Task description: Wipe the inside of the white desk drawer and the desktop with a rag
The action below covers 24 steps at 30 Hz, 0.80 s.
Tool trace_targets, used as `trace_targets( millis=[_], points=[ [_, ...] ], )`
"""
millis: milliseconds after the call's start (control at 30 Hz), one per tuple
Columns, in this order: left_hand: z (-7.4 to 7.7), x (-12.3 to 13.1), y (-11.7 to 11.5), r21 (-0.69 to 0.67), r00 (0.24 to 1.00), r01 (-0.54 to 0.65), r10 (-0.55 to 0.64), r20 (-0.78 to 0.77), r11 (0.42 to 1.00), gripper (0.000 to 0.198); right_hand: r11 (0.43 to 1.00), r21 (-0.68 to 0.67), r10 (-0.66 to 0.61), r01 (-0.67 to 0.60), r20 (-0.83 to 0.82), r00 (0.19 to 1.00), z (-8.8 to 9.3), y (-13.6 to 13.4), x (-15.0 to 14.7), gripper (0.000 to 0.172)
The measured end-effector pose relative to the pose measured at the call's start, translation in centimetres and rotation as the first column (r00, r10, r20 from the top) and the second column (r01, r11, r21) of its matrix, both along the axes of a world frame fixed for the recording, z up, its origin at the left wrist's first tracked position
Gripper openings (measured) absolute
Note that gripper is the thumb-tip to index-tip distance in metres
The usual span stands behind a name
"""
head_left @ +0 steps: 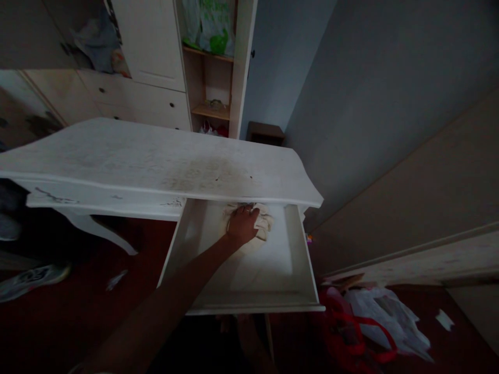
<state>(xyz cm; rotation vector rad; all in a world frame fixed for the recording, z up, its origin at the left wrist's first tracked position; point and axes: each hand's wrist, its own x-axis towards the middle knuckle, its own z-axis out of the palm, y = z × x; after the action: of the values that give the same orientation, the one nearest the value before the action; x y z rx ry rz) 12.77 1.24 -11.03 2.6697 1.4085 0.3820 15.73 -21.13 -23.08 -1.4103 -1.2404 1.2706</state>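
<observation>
My left hand (242,226) reaches into a pulled-out white drawer (241,298), with the forearm crossing over the drawer's left front. The fingers press a crumpled cream cloth (264,222) onto the drawer's floor near the back, under the desk's edge. Part of the cloth shows on either side of the hand. Beneath the drawer's front, a dim stretch of bare skin shows. It may be my right hand and forearm or a foot, and its fingers cannot be made out.
The drawer belongs to a white desk (136,150) with a stained top. A cabinet with shelves (212,110) stands behind. A red bag (351,332) and a white plastic bag (390,317) lie on the floor at right. A shoe (35,280) lies at left.
</observation>
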Motion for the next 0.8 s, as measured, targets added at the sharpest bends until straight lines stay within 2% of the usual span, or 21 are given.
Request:
trace_targets(
  millis=[133, 233, 367, 500, 633, 800],
  points=[
    [0.2, -1.1, 0.4, -0.028, 0.986, -0.165, 0.166, 0.009, 0.986, 0.056, 1.000, -0.018, -0.018, 0.017, -0.068, 0.997, -1.0, 0.1, 0.0, 0.056],
    [0.2, -1.8, 0.7, -0.025, 0.969, -0.245, 0.246, 0.031, 0.969, 0.056, 0.999, -0.027, -0.041, 0.038, -0.112, 0.993, -1.1, -0.1, 0.0, 0.067],
    [0.1, -2.2, 0.9, -0.029, 0.954, -0.280, 0.282, 0.106, 0.960, 0.053, 0.996, -0.033, -0.093, 0.088, -0.266, 0.960, -1.2, -0.5, 0.0, 0.067],
    [-0.2, -2.1, 0.7, -0.070, 0.927, -0.310, 0.317, 0.198, 0.948, 0.050, 0.996, -0.031, -0.092, 0.087, -0.373, 0.923, -1.8, -0.5, -0.1, 0.063],
    [-0.4, -0.3, 0.1, -0.120, 0.895, -0.228, 0.256, 0.366, 0.966, 0.049, 0.996, -0.021, -0.093, 0.092, -0.391, 0.916, -2.3, -0.3, -0.3, 0.065],
    [-0.4, 4.9, -0.3, -0.220, 0.752, -0.120, 0.234, 0.616, 0.968, 0.040, 0.996, -0.001, -0.078, 0.086, -0.439, 0.895, -2.0, -0.4, -0.4, 0.061]
  ],
)
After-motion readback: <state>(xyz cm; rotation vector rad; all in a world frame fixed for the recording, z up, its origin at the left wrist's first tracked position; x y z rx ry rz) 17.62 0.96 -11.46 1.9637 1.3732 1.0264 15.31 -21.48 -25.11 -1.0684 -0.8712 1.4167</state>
